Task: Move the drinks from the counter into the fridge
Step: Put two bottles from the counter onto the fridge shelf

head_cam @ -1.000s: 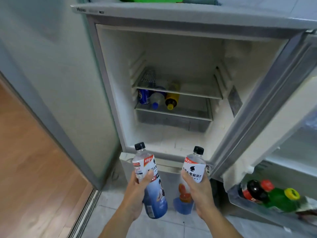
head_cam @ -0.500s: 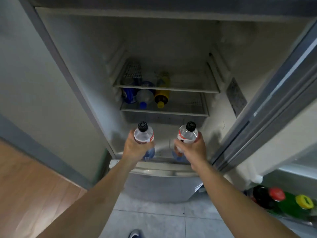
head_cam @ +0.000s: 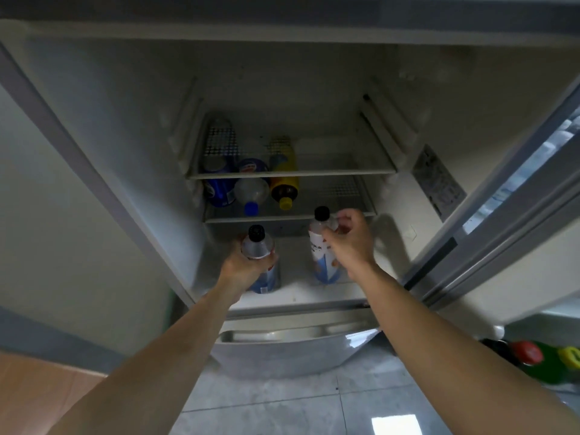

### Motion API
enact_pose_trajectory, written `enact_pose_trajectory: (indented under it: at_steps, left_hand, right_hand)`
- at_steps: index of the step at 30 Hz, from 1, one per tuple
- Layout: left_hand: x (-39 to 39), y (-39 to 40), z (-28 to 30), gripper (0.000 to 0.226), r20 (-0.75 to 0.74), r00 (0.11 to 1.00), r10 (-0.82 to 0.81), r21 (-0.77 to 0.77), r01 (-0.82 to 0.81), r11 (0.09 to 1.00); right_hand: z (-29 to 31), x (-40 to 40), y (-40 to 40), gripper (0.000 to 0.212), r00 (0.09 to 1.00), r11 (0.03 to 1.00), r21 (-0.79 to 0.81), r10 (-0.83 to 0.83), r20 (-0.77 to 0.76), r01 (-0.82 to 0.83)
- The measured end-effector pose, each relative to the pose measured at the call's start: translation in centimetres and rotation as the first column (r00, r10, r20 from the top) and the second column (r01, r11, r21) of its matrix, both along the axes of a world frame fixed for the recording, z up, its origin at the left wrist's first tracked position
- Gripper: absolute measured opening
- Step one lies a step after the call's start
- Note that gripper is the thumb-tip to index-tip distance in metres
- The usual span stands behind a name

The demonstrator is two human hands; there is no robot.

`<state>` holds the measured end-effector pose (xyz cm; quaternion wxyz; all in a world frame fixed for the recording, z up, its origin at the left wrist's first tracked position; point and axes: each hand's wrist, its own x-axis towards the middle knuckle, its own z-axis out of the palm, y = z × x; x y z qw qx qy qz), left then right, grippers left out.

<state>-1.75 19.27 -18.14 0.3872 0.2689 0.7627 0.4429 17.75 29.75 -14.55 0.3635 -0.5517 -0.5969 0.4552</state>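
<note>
Two drinks standing on the fridge floor

Head view: left hand [head_cam: 248,267] grips the left bottle [head_cam: 262,262] on the fridge [head_cam: 125,120] floor below the shelf [head_cam: 288,217]; right hand [head_cam: 351,243] curls round the upright right bottle [head_cam: 320,246], grasp looking loose

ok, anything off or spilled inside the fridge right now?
No spill or damage shows. Mild oddity: three drinks lie on their sides on the lower wire shelf, while both black-capped bottles, left and right, stand upright on the fridge floor.
</note>
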Motion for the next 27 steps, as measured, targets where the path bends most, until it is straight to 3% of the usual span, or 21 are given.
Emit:
enact_pose_trajectory:
  at_steps: [4,8,11,15,18,22,27]
  left_hand:
    - [-1.0,0.9,0.6,0.077,-0.043,0.987,-0.156,-0.052,0.153,0.987]
    - [-1.2,1.5,1.6,0.082,-0.186,0.945,-0.271,0.017,0.278,0.960]
    - [-1.2,2.0,1.8,0.055,-0.292,0.919,-0.263,0.068,0.295,0.953]
    - [-1.5,1.6,1.2,0.040,-0.203,0.948,-0.245,0.020,0.254,0.967]
    - [-1.3,1.4,1.2,0.044,-0.192,0.958,-0.211,0.041,0.223,0.974]
    - [-1.3,0.8,0.6,0.051,-0.178,0.973,-0.145,0.060,0.158,0.986]
    - [-1.2,0.9,0.2,0.064,-0.187,0.971,-0.147,-0.024,0.145,0.989]
  right_hand:
    - [1.5,-1.9,1.1,0.085,0.927,0.975,0.073,0.176,0.332,-0.212]
    - [1.5,-3.9,2.2,0.075,0.728,0.958,-0.019,0.230,0.646,-0.286]
    - [0.6,-4.1,2.9,0.072,0.679,0.965,-0.021,0.200,0.707,-0.262]
    - [-2.6,-5.0,1.7,0.077,0.657,0.918,-0.096,0.345,0.671,-0.384]
    - [-5.8,-6.0,0.3,0.077,0.586,0.874,-0.133,0.419,0.693,-0.468]
    - [-8.5,-7.2,0.2,0.076,0.356,0.829,-0.098,0.339,0.871,-0.550]
    - [-9.3,-8.4,0.7,0.087,0.256,0.859,-0.146,0.302,0.918,-0.491]
